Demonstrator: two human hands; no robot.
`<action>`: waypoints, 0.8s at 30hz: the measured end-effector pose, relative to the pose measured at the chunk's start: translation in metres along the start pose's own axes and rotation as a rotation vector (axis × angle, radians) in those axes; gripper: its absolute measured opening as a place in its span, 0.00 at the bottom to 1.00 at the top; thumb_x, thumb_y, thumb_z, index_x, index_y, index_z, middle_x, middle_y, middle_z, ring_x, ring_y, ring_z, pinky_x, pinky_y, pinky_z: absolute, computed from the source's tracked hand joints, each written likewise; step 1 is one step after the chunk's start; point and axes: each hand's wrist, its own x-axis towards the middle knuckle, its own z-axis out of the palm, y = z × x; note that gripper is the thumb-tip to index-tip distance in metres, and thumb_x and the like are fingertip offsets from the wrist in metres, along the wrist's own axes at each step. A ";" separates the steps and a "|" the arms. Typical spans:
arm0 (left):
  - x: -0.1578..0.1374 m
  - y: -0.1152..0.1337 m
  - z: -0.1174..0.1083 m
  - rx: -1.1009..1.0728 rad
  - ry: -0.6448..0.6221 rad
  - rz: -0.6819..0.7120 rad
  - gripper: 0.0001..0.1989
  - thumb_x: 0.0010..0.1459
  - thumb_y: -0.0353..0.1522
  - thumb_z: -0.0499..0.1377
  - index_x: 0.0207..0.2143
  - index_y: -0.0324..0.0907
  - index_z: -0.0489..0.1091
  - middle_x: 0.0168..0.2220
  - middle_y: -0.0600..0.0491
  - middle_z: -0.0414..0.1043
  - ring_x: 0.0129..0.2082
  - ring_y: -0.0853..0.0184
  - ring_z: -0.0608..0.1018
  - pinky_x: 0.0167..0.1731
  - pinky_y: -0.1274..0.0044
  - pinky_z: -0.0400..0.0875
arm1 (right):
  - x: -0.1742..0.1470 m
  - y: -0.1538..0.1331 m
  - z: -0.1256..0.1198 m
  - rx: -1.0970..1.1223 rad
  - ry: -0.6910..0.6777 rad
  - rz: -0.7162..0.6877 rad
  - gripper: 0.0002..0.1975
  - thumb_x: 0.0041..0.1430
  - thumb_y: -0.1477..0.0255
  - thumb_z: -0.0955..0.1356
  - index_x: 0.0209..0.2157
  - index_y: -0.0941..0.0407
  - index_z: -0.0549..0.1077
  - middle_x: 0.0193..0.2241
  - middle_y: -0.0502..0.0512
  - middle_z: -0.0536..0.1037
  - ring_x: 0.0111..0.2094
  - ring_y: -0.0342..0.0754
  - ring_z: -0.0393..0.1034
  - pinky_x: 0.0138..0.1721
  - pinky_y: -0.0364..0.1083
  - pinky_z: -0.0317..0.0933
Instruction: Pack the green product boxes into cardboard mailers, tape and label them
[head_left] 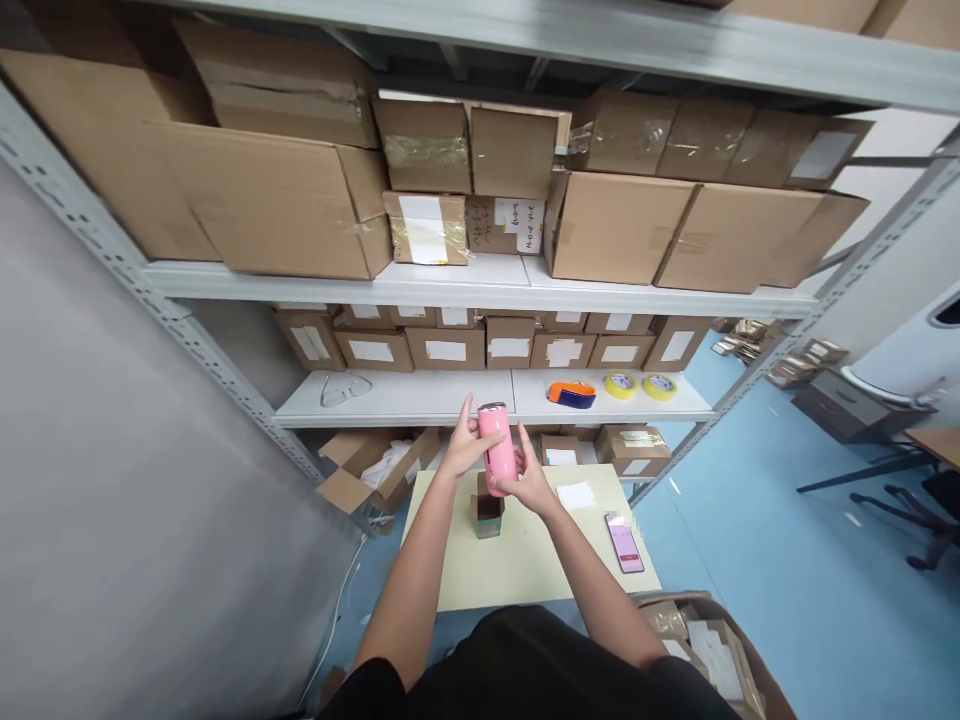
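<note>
A pink tumbler (pixel 498 455) with a metal rim is held up in front of me, slightly tilted. My left hand (pixel 466 446) grips it near the top, with the thumb across its front. On the other side, my right hand (pixel 529 480) supports the lower part, its thumb near the base. Just below the tumbler, a small open box (pixel 487 518) with a dark inside stands on the pale yellow table (pixel 457 580). Farther right on the table lie a white paper (pixel 575 496) and a phone (pixel 625 543) with its screen lit.
Metal shelving (pixel 420 400) holds many cardboard boxes (pixel 626 228). Glasses (pixel 346 389), an orange and blue tape dispenser (pixel 571 394) and yellow tape rolls (pixel 621 385) lie on the middle shelf. An open carton (pixel 352 490) sits lower left; a carton of packages (pixel 712 650) stands lower right.
</note>
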 end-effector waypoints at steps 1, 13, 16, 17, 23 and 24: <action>-0.001 -0.003 0.000 -0.009 -0.003 -0.005 0.66 0.45 0.36 0.77 0.76 0.50 0.36 0.51 0.44 0.77 0.49 0.59 0.81 0.53 0.64 0.75 | 0.000 0.003 0.000 0.009 -0.007 0.007 0.64 0.48 0.66 0.79 0.75 0.41 0.36 0.54 0.57 0.72 0.52 0.55 0.73 0.57 0.59 0.66; 0.003 -0.032 -0.008 0.488 0.240 0.091 0.35 0.40 0.30 0.75 0.54 0.46 0.75 0.52 0.46 0.77 0.50 0.54 0.78 0.58 0.62 0.69 | 0.008 0.078 0.003 -0.050 0.100 0.161 0.63 0.42 0.66 0.78 0.74 0.46 0.44 0.50 0.56 0.75 0.44 0.52 0.74 0.50 0.55 0.70; 0.005 -0.045 -0.018 0.459 0.235 0.037 0.36 0.37 0.28 0.74 0.53 0.46 0.75 0.50 0.47 0.78 0.47 0.55 0.79 0.56 0.62 0.70 | 0.004 0.099 -0.002 -0.043 0.056 0.183 0.62 0.42 0.66 0.78 0.74 0.46 0.44 0.55 0.58 0.75 0.52 0.55 0.73 0.56 0.58 0.66; 0.005 -0.050 -0.021 0.440 0.219 0.026 0.35 0.37 0.27 0.74 0.52 0.46 0.75 0.49 0.48 0.78 0.46 0.55 0.79 0.55 0.63 0.70 | 0.003 0.107 -0.005 -0.046 0.033 0.195 0.61 0.42 0.67 0.78 0.74 0.45 0.46 0.56 0.58 0.74 0.56 0.56 0.71 0.59 0.59 0.63; -0.002 -0.089 -0.039 0.432 0.190 -0.028 0.31 0.39 0.27 0.71 0.50 0.47 0.75 0.45 0.51 0.78 0.42 0.60 0.79 0.50 0.66 0.73 | -0.005 0.160 -0.024 -0.193 0.165 0.527 0.41 0.43 0.67 0.75 0.63 0.51 0.68 0.54 0.61 0.77 0.61 0.59 0.69 0.60 0.59 0.62; -0.003 -0.097 -0.041 0.426 0.196 -0.047 0.32 0.39 0.27 0.72 0.50 0.47 0.75 0.46 0.51 0.78 0.42 0.61 0.79 0.50 0.66 0.74 | -0.007 0.169 -0.023 -0.221 0.189 0.563 0.38 0.44 0.66 0.75 0.60 0.53 0.71 0.51 0.60 0.78 0.58 0.58 0.71 0.59 0.58 0.63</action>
